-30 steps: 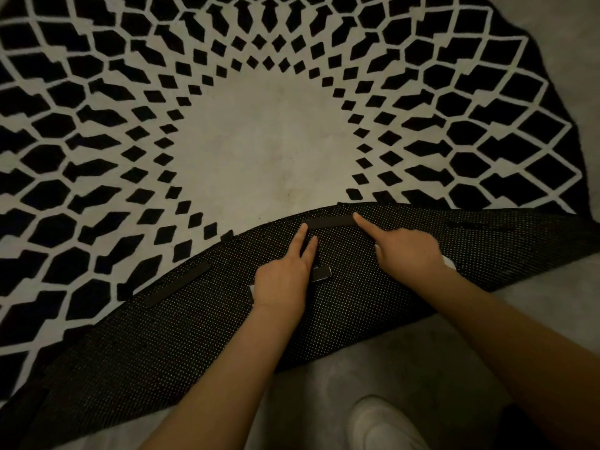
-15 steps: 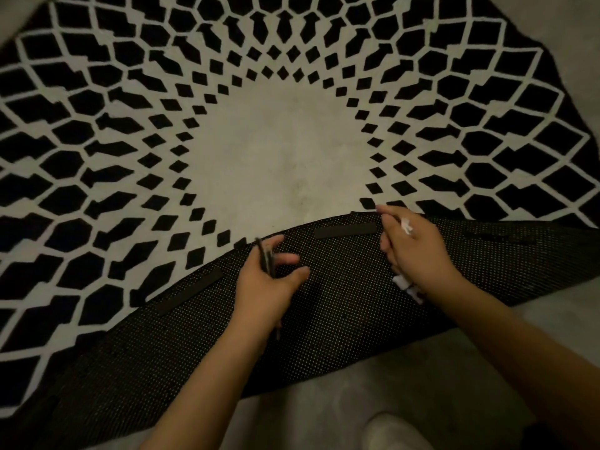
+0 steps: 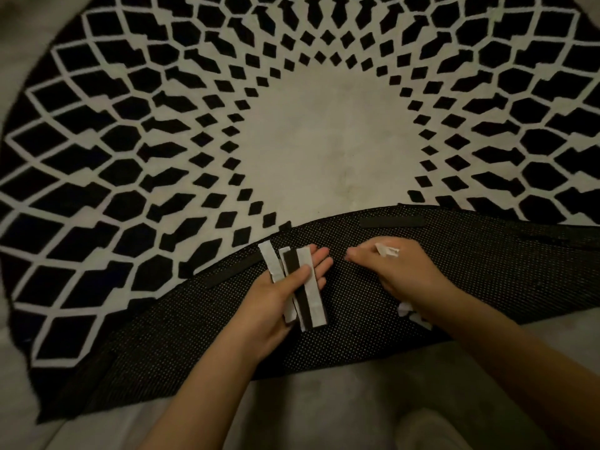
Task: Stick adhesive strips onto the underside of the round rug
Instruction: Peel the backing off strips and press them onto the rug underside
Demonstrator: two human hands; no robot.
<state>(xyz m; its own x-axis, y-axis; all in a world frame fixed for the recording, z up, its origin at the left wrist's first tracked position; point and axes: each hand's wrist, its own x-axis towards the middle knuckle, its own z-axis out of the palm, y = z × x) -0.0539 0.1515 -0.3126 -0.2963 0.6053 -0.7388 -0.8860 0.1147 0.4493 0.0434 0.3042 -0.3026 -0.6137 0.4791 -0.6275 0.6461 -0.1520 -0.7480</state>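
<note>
Over the folded-back underside: we work with both hands, taking it as our landmark.
Left hand: thumb clamps a fan of adhesive strips across the fingers.
Right hand: pinches peeled backing scraps.
Handling: we judge the strips light, floppy and tacky; hold by the ends.
Stuck strip: at the underside's far edge.
Round rug: beyond, pattern up.

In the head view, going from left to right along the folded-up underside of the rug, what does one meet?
Stuck black strip → left hand holding loose strips → right hand with a white scrap. A second stuck strip lies farther, above the right hand.
</note>
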